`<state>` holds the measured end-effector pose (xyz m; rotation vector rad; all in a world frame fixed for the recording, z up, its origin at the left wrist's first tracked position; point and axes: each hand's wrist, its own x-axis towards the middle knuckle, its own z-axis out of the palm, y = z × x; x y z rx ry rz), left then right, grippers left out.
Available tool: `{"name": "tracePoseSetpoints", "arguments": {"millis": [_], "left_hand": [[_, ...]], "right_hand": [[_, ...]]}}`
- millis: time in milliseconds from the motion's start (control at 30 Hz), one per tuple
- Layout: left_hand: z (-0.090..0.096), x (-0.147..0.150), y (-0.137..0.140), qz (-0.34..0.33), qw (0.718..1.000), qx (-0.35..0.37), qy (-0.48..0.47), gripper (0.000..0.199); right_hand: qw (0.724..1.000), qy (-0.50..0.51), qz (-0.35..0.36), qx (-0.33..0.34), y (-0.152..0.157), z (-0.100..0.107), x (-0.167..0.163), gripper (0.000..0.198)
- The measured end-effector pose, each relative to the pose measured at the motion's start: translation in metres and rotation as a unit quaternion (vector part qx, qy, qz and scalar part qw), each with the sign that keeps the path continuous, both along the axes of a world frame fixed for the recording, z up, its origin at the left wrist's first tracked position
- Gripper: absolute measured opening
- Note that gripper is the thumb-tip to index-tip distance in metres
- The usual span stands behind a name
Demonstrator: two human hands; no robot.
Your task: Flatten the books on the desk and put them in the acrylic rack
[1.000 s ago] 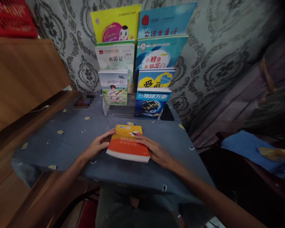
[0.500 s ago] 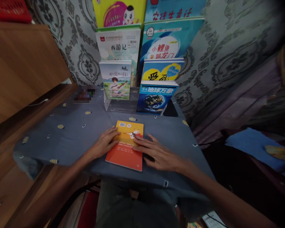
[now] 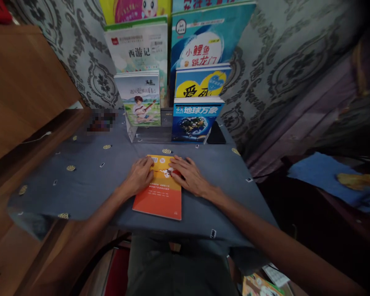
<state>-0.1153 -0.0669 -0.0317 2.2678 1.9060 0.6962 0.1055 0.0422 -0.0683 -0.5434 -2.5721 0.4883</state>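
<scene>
An orange and yellow book (image 3: pixel 160 199) lies closed on the cloth-covered table, with a barcode and upside-down print at its far end. My left hand (image 3: pixel 140 174) rests along its upper left edge, fingers lying over the border and thumb lower down. Across from it, my right hand (image 3: pixel 189 176) lies on the upper right edge with its fingers stretched out over the cover. Neither hand lifts the book. The fingers hide parts of the cover's far corners.
A clear stand (image 3: pixel 132 133) behind the book holds rows of upright books, among them a blue earth book (image 3: pixel 193 123) and a guitar-player book (image 3: pixel 142 102). A dark flat object (image 3: pixel 216 135) lies beside it. A wooden cabinet (image 3: pixel 27 78) stands left; more books (image 3: pixel 260 286) lie below right.
My right hand has moved up toward the book's far end and lies along the right edge. My left hand has slid slightly toward the far left corner. The view has shifted a little.
</scene>
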Motion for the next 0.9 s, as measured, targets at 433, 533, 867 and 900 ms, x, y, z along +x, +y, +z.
{"name": "tracePoseSetpoints", "arguments": {"millis": [433,533,867,900], "left_hand": [[-0.006,0.011,0.021,-0.057,0.998,-0.029,-0.009,0.048],[-0.006,0.015,0.027,-0.098,0.994,-0.041,-0.024,0.051],[-0.005,0.029,0.042,-0.150,0.985,-0.087,-0.009,0.064],[-0.004,0.029,0.041,-0.153,0.984,-0.091,-0.007,0.063]], "right_hand": [[0.977,0.131,-0.031,-0.164,0.021,-0.001,0.011,0.040],[0.960,0.163,-0.038,-0.224,0.025,0.000,0.012,0.042],[0.949,0.184,-0.031,-0.252,0.028,-0.004,0.011,0.042],[0.954,0.176,-0.028,-0.242,0.027,-0.004,0.012,0.041]]}}
